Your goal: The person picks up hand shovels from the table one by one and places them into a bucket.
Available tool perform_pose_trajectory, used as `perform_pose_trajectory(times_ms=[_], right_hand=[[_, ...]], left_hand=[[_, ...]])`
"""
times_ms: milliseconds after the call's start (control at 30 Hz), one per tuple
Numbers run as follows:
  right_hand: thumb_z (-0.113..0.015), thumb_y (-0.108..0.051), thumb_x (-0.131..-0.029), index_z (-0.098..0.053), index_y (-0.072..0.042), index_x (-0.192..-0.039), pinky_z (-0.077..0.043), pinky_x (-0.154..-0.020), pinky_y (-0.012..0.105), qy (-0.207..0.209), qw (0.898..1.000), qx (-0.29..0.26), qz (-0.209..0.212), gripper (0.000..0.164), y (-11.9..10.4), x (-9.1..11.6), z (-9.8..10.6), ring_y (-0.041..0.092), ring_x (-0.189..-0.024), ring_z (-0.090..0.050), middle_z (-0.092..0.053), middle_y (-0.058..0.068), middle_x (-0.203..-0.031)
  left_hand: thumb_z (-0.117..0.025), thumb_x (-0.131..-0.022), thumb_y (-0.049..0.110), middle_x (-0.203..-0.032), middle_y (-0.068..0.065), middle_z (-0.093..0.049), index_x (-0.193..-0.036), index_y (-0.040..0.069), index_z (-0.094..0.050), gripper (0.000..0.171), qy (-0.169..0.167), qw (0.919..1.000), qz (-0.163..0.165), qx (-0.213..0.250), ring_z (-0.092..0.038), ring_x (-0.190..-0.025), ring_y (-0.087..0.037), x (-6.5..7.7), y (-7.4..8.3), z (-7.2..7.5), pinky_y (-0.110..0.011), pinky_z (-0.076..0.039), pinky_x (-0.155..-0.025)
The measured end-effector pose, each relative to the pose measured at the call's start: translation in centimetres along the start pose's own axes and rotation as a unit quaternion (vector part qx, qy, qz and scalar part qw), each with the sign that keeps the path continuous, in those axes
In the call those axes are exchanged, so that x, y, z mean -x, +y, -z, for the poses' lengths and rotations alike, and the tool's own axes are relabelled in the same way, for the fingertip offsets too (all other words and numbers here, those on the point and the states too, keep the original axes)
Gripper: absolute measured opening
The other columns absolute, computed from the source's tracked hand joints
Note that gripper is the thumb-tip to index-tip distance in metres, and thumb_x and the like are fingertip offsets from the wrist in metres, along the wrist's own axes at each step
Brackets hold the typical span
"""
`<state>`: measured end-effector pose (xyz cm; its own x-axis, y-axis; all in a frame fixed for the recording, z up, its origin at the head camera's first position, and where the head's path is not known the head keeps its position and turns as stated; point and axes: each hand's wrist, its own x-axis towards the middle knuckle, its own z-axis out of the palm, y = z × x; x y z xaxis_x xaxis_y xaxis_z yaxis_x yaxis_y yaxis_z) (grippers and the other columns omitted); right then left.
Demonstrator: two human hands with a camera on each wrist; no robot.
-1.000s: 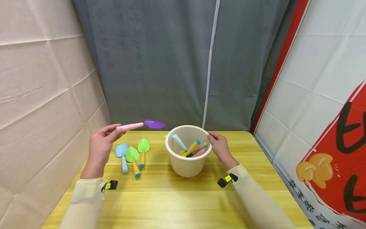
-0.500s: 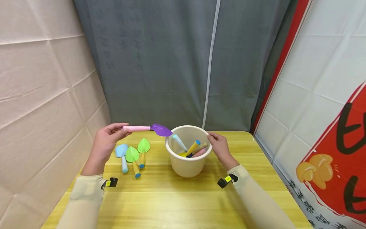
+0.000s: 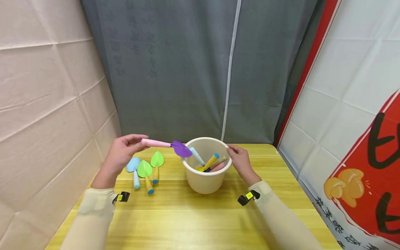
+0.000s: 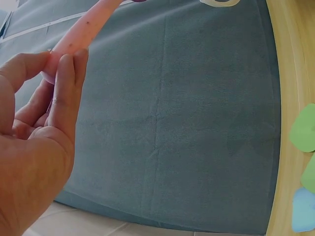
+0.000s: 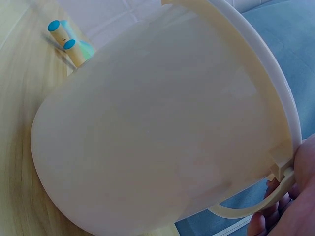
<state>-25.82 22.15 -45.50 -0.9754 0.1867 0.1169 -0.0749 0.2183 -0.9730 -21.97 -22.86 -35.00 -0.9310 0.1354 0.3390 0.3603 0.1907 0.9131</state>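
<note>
My left hand point(image 3: 123, 154) pinches the butt end of a toy trowel's pink handle point(image 4: 81, 37). The trowel's purple blade point(image 3: 181, 149) points right and tips down, over the left rim of a cream bucket point(image 3: 204, 182). At the bucket's right rim, my right hand point(image 3: 240, 162) grips the edge by the handle joint; in the right wrist view its fingers curl near the bucket's handle point(image 5: 246, 210). Inside the bucket stand several tools, among them a light blue handle point(image 3: 197, 156), a yellow handle point(image 3: 211, 161) and a pink handle point(image 3: 218, 167). Their lower ends are mostly hidden.
Left of the bucket, a blue shovel point(image 3: 133, 164) and two green trowels point(image 3: 144, 169) with yellow handles lie on the wooden table point(image 3: 187, 222). A grey curtain point(image 3: 175, 69) hangs behind the table, with pale cloth walls at both sides.
My left hand has moved right with the trowel, whose blade has come down from above the table to the bucket's left rim. The right hand and bucket have stayed put.
</note>
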Motion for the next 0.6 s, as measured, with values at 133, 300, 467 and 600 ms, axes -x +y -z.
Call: perform_pose_trajectory(times_ms=[133, 300, 467, 600], right_hand=[[-0.065, -0.031, -0.113, -0.072, -0.005, -0.145, -0.060, -0.105, 0.043, -0.003, 1.000, -0.002, -0.002, 0.042, -0.1, 0.1, 0.0, 0.034, -0.126, -0.070, -0.072, 0.018, -0.141], [-0.065, -0.031, -0.113, -0.073, -0.006, -0.145, -0.060, -0.105, 0.044, -0.004, 1.000, -0.004, -0.002, 0.041, -0.1, 0.1, 0.1, 0.033, -0.126, -0.071, -0.073, 0.018, -0.141], [-0.065, -0.031, -0.113, -0.073, -0.006, -0.144, -0.060, -0.105, 0.045, -0.003, 1.000, 0.000, -0.002, 0.041, 0.0, 0.1, 0.1, 0.034, -0.126, -0.071, -0.073, 0.018, -0.140], [-0.066, -0.031, -0.112, -0.073, -0.006, -0.144, -0.060, -0.104, 0.044, -0.001, 1.000, -0.003, 0.000, 0.041, 0.1, 0.0, 0.1, 0.033, -0.125, -0.071, -0.073, 0.017, -0.140]], left_hand=[[-0.080, -0.104, 0.018, -0.114, -0.006, -0.080, -0.133, -0.007, -0.074, 0.039, -0.006, 0.9993, -0.001, -0.037, -0.079, -0.098, -0.009, -0.3, 0.0, -0.3, -0.024, -0.062, -0.091], [-0.082, -0.103, 0.029, -0.121, -0.012, -0.079, -0.132, 0.004, -0.078, 0.039, -0.016, 0.9952, 0.002, -0.097, -0.076, -0.102, -0.012, -0.7, 0.1, -0.6, -0.023, -0.062, -0.089], [-0.082, -0.102, 0.039, -0.121, -0.010, -0.080, -0.132, 0.009, -0.079, 0.043, -0.029, 0.9893, 0.002, -0.143, -0.074, -0.106, -0.021, -1.1, 0.6, -1.2, -0.022, -0.059, -0.085], [-0.081, -0.102, 0.040, -0.121, -0.007, -0.080, -0.132, 0.013, -0.080, 0.040, -0.043, 0.9866, 0.000, -0.157, -0.072, -0.107, -0.027, -1.5, 1.2, -1.9, -0.025, -0.058, -0.082]])
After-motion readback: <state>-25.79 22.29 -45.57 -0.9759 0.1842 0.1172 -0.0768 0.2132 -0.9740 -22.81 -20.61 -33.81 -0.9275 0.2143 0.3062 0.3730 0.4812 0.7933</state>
